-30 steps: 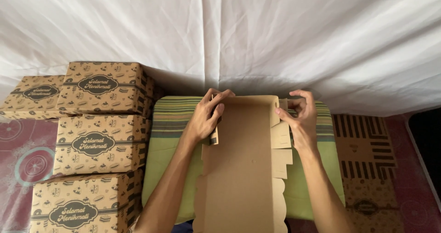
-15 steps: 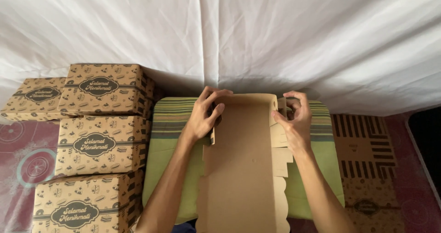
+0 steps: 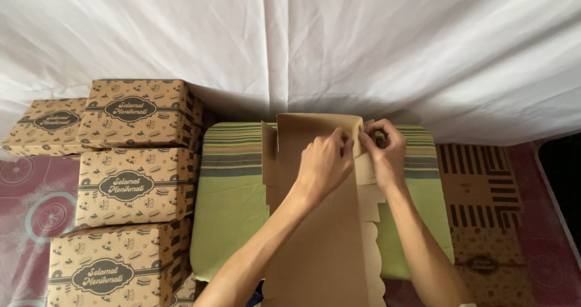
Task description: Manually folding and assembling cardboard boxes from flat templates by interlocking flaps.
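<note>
Two hands, both mine, are working at the far right corner of one unfolded cardboard box blank [image 3: 321, 246]. The blank lies plain brown side up, running from the near edge of view away from me, with a scalloped flap edge along its near right side. It rests on a green striped cushion [image 3: 233, 210], which shows on both sides of it.

My left hand [image 3: 324, 165] lies across the blank's far end, fingers curled together and pressing on the cardboard near its top right corner. My right hand [image 3: 382, 153] sits just beside it, touching it, thumb and fingertips pinched shut on a small side flap [image 3: 365, 162] at that same corner. The far panel of the blank stands slightly raised, with a narrow tab upright at its far left.

To the left, assembled printed boxes [image 3: 130, 186] stand stacked, each brown with a dark oval label; four are visible, one set further left and back. To the right, flat printed box blanks [image 3: 481, 192] lie on a reddish patterned floor mat [image 3: 30, 216].

Farthest back, a white draped cloth [image 3: 290, 41] fills the whole upper view.
</note>
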